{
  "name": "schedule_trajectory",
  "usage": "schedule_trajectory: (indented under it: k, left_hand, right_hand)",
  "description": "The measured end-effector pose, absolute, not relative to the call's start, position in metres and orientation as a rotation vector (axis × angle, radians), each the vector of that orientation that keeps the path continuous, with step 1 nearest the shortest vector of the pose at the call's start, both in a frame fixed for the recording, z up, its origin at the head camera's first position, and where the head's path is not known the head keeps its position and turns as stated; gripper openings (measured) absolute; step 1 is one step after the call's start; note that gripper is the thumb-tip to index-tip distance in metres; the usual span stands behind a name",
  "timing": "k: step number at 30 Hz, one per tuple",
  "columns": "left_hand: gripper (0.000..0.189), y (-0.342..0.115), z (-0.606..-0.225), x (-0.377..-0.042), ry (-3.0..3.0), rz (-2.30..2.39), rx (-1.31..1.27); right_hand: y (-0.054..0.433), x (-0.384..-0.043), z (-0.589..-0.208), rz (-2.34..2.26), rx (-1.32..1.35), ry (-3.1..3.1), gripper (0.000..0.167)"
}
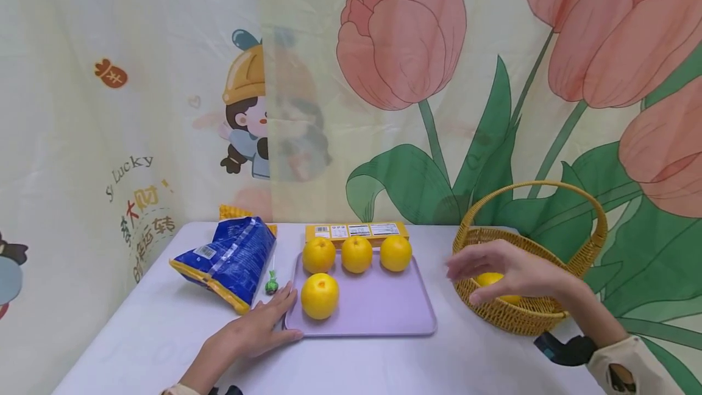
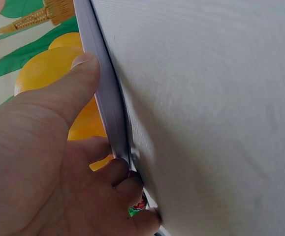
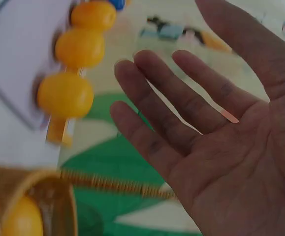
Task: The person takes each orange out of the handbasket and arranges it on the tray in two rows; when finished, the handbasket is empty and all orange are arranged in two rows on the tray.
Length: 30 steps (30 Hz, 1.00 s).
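Observation:
My left hand (image 1: 258,328) lies at the near left corner of the lilac tray (image 1: 378,309). Its fingers reach along the left edge, while the thumb (image 2: 78,81) rests at the front rim. Several yellow-orange oranges are on the tray: a row at the back includes one orange (image 1: 357,254) in the middle, and another orange (image 1: 320,296) sits nearer at the left. My right hand (image 1: 512,270) is raised over the wicker basket (image 1: 510,319), holding nothing, with its fingers spread in the right wrist view. Partly hidden below it, an orange (image 3: 23,219) shows inside the basket.
Left of the tray lies a blue and yellow snack bag (image 1: 233,264). A green-wrapped lollipop (image 1: 271,283) is between bag and tray. Behind the tray's back edge is a yellow box (image 1: 356,228). The basket's tall handle (image 1: 534,184) arches upward, and a printed curtain (image 1: 307,78) hangs behind the table.

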<state>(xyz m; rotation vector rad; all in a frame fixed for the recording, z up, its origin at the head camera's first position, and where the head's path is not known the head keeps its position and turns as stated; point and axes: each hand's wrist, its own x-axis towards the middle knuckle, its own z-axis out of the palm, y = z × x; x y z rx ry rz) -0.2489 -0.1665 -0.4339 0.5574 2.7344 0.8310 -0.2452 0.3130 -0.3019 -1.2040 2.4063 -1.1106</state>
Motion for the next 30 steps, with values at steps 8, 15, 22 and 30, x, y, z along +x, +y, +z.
schedule_trajectory:
  k: [8, 15, 22, 30]
  left_hand:
    - [0.087, -0.169, -0.437, -0.249, 2.729, 0.841, 0.523]
    - [0.086, -0.167, -0.439, -0.248, 2.730, 0.845, 0.536]
    - [0.086, -0.164, -0.437, -0.248, 2.734, 0.843, 0.554]
    - [0.086, -0.165, -0.434, -0.248, 2.735, 0.837, 0.534]
  right_hand:
    - [0.387, -0.291, -0.306, -1.059, -0.908, 2.540, 0.049]
    - [0.401, -0.319, -0.326, -0.902, -0.633, 2.579, 0.065]
    - [0.393, -0.324, -0.338, -0.701, -0.540, 2.540, 0.068]
    - [0.385, -0.325, -0.336, -0.634, -0.496, 2.509, 0.051]
